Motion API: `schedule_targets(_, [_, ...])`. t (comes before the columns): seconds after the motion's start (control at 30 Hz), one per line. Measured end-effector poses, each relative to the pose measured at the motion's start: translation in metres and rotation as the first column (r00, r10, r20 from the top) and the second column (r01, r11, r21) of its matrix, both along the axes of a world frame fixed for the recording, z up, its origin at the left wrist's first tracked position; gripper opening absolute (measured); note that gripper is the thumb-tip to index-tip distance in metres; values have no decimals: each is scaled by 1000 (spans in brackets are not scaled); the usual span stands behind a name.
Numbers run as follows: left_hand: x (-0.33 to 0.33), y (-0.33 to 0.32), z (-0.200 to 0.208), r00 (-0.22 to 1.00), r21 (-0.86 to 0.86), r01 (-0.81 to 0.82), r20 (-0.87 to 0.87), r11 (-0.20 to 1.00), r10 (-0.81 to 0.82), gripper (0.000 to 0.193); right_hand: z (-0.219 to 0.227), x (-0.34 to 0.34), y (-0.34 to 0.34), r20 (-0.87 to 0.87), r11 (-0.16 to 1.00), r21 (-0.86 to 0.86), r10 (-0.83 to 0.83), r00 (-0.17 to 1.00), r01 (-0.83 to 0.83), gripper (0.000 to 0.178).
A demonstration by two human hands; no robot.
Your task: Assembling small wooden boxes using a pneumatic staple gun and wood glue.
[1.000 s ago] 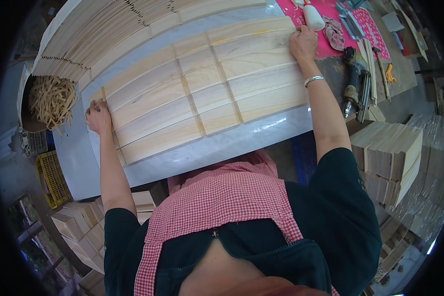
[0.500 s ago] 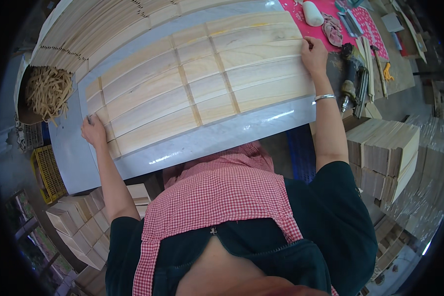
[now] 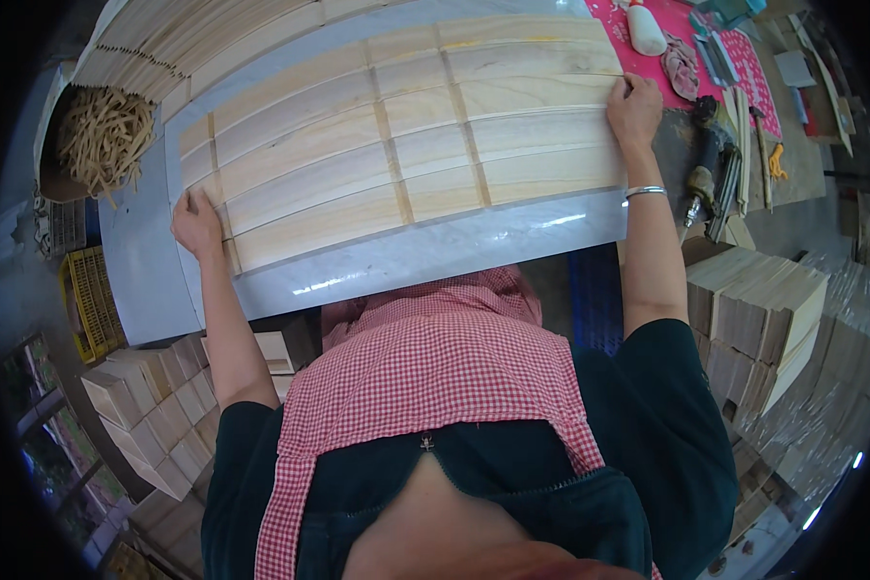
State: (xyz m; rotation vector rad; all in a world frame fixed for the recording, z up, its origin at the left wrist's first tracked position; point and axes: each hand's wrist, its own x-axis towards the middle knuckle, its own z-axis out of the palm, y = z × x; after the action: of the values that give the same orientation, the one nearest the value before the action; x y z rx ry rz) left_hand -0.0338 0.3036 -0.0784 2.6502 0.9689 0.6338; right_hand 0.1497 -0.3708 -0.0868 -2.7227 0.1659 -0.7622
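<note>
Pale wooden slats [image 3: 309, 145] lie side by side as one flat panel on a shiny grey-white tabletop [image 3: 358, 271]. Narrow brownish strips [image 3: 393, 159] cross the slats, two near the middle and one toward the left end. My left hand [image 3: 197, 227] is at the panel's left end, its fingers closed on the end of a slat. At the opposite end my right hand [image 3: 636, 114], below a silver bangle [image 3: 646, 191], pinches a slat's end between thumb and fingers. The fingertips under the wood are hidden.
Stacked slats [image 3: 145, 53] stand along the far left, beside a box of curled wood strips [image 3: 106, 140]. At the right lie a white bottle [image 3: 646, 31], a crumpled cloth [image 3: 680, 70] and an air tool [image 3: 708, 155]. Wood blocks are piled below on the left [image 3: 159, 411] and right [image 3: 759, 309].
The whole view has shifted and tilted slightly, so the panel's left end and my left hand sit higher in the picture. Both hands keep their places at the panel's ends.
</note>
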Motion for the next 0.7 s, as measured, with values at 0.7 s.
schedule_targets(0.7, [4, 4, -21, 998, 219, 8, -60, 976, 5, 48, 14, 21, 12, -261, 942, 116, -277, 925, 315, 40])
